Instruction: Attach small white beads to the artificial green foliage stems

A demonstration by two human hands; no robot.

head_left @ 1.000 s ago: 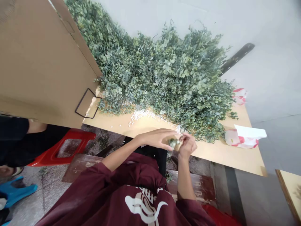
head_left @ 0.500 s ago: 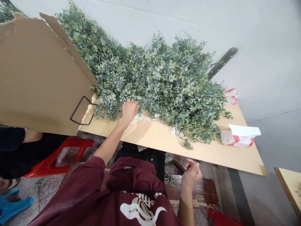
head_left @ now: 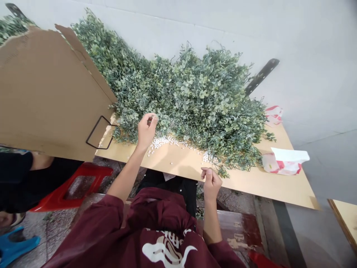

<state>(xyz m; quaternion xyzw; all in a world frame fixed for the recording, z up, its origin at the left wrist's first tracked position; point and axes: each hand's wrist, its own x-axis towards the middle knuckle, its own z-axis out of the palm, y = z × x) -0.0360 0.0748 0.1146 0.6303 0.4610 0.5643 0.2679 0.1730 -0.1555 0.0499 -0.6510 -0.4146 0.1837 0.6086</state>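
A big heap of artificial green leafy sprigs (head_left: pixel 192 93) covers the back of the wooden board table (head_left: pixel 181 163). Small white pieces (head_left: pixel 163 142) lie scattered along the heap's front edge, with a second cluster further right. My left hand (head_left: pixel 146 130) is raised at the front of the leaves, left of the white pieces, thumb and fingertips pinched together; whatever they hold is too small to tell. Over the table's front edge, near the right cluster, my right hand (head_left: pixel 212 183) has its fingers curled in a pinch. What may be between them cannot be made out.
A large cardboard sheet (head_left: pixel 52 93) stands at the left beside a black wire frame (head_left: pixel 96 143). Red-and-white packets (head_left: pixel 283 162) lie at the right end. A metal bracket (head_left: pixel 262 76) leans behind. At far left, another person's arm (head_left: pixel 41 160) shows near a red stool (head_left: pixel 80 186).
My left hand has lifted back from the leaves and shifted slightly left, fingers now pinched. My right hand has moved up and left, from below the table's edge to over it.
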